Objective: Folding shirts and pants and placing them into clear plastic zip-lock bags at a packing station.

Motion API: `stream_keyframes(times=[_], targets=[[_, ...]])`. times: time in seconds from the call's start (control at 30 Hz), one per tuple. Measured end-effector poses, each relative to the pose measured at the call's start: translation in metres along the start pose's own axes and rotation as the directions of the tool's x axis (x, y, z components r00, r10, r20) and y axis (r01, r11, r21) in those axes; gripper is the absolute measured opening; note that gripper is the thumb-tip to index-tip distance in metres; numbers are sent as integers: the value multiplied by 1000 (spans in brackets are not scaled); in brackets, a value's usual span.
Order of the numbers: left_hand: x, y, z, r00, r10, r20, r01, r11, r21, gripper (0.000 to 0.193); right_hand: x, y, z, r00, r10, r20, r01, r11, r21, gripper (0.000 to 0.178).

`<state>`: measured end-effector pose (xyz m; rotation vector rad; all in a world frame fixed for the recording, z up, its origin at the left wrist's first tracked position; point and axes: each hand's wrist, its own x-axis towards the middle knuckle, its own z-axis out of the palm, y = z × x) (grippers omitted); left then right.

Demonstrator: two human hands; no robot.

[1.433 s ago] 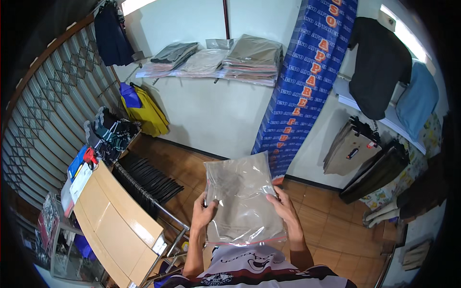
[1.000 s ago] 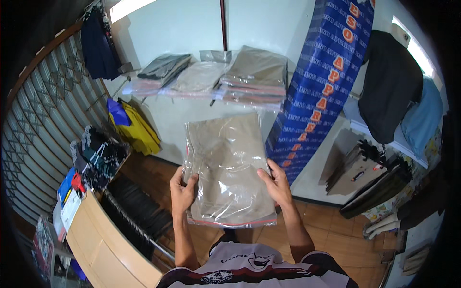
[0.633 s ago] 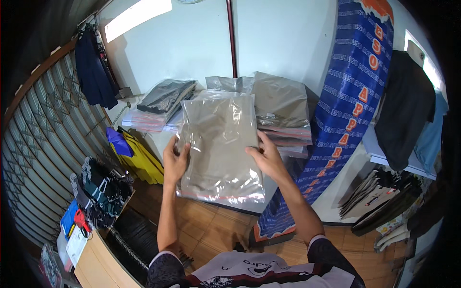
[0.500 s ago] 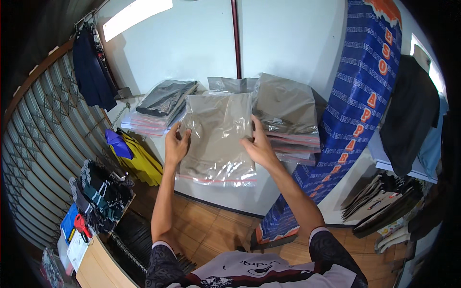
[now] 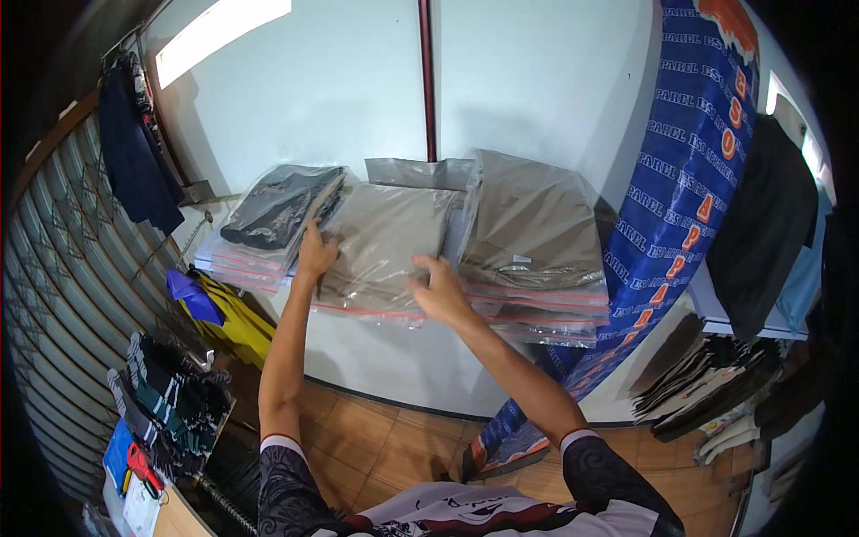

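Note:
A clear plastic bag with a folded beige garment lies on the shelf between two stacks of bagged clothes. My left hand is at its left edge, the index finger stretched out and the thumb apart. Above its lower right part, my right hand has its fingers spread and grips nothing; whether it touches the plastic I cannot tell. To the left is a bagged dark patterned garment on other bags. On the right, a bagged brown garment tops a stack of red-sealed bags.
A blue printed banner-wrapped pillar stands right of the shelf. Dark trousers hang at the far left by a folding metal gate. Yellow cloth hangs below the shelf. Red-handled scissors lie at the lower left.
The bagged beige garment has gone from being held up in both hands to lying on the shelf, farther away. My fingers have loosened from its edges.

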<state>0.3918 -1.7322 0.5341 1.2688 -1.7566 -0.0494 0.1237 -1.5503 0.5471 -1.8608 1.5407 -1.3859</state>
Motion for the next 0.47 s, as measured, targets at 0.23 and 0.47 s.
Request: stream_keyframes(times=[0.23, 0.47], targets=[[10, 1, 5, 998, 44, -45, -49, 991, -123, 48, 17, 3, 9, 999, 33, -8, -32, 999, 32, 56], [20, 12, 23, 1000, -8, 26, 8, 1000, -26, 39, 19, -7, 26, 992, -59, -112, 37, 981, -189, 82]])
